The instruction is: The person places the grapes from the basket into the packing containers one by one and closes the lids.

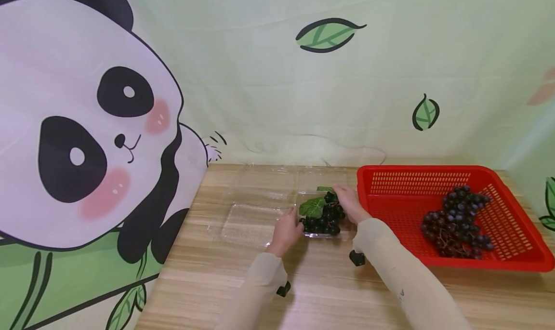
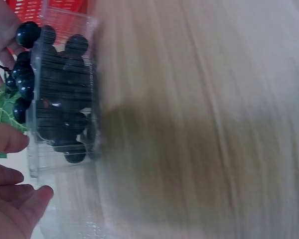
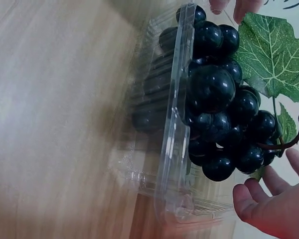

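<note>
A bunch of black grapes (image 1: pixel 323 223) with green leaves (image 3: pixel 271 57) sits in one half of a clear plastic clamshell box (image 3: pixel 173 129). Several grapes rise above the box rim, and a brown stem (image 3: pixel 291 139) sticks out on the right. My left hand (image 1: pixel 286 231) is at the box's left side, fingers loosely bent close to its corner in the left wrist view. Beside the right end of the bunch is my right hand (image 1: pixel 349 204), its relaxed fingers spread near the stem and lower grapes. Neither hand grips anything.
The box's other clear half (image 1: pixel 251 219) lies unfolded to the left on the wooden table (image 1: pixel 208 282). At the right stands a red plastic basket (image 1: pixel 399 262) holding dark purple grapes (image 1: pixel 457 224). A panda-printed cloth (image 1: pixel 269 79) hangs behind the table.
</note>
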{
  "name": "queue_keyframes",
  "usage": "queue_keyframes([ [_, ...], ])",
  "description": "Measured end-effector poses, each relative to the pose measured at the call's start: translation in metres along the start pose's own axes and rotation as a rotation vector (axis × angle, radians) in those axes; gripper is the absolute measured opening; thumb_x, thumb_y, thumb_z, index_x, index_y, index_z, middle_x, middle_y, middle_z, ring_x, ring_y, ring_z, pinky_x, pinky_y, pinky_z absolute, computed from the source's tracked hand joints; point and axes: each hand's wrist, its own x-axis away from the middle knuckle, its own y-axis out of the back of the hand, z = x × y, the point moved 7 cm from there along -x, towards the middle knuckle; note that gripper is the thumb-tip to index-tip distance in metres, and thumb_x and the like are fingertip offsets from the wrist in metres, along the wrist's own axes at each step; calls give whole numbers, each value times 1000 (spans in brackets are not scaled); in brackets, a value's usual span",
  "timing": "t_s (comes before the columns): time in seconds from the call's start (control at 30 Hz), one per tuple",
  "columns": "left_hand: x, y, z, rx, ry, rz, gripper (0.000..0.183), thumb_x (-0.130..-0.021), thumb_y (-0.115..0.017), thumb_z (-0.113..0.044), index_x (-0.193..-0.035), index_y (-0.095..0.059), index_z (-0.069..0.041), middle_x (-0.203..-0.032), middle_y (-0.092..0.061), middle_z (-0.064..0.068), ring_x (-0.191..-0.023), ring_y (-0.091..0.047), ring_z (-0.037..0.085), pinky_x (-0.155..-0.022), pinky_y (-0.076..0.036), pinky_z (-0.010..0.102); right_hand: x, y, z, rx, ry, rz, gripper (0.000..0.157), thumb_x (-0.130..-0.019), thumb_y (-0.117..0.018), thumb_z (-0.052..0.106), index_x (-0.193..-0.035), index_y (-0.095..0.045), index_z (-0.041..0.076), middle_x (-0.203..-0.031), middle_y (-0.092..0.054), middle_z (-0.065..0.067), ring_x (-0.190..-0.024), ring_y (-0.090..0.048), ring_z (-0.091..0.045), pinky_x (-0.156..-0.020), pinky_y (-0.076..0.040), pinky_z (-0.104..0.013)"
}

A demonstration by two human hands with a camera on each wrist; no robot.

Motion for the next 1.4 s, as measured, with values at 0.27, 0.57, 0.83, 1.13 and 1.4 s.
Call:
queue_keyframes([
  [0.27,-8,0,-3,180,60,111,72,-75,-56,-7,-139,-23,-3,-108,-56,15,-98,-53,28,-88,-45,42,-3,4,3,46,6,-71,49,-94,-30,27,-136,-30,2,-141,-29,-17,-130,-27,-31,-107,-25,-46],
  [0.57,-23,0,-2,422,173,227,77,-74,-56,-4,-140,-17,-1,-140,-30,22,-113,-45,37,-96,-39,46,-6,7,5,50,-37,-121,52,-91,-33,20,-139,-23,4,-144,-24,-17,-129,-27,-31,-106,-25,-48],
  [0.83,-26,-2,2,547,266,256,72,-80,-54,-20,-140,-17,-3,-145,-23,17,-126,-31,36,-103,-30,48,-8,9,9,23,-54,-112,53,-91,-34,19,-140,-19,5,-145,-20,-17,-129,-25,-32,-105,-26,-50],
  [1.13,-32,-3,5,632,318,255,77,-84,-52,-41,-141,-17,-4,-145,-20,19,-131,-22,36,-106,-22,51,-6,7,12,104,-79,-128,51,-91,-32,19,-138,-23,1,-143,-25,-19,-127,-28,-34,-105,-27,-49],
  [1.4,-38,-6,8,705,358,260,80,-83,-48,-52,-141,-17,-9,-146,-19,16,-132,-21,35,-106,-21,52,-9,6,17,264,-62,-156,53,-87,-31,20,-137,-26,3,-143,-27,-16,-126,-29,-34,-103,-29,-48],
])
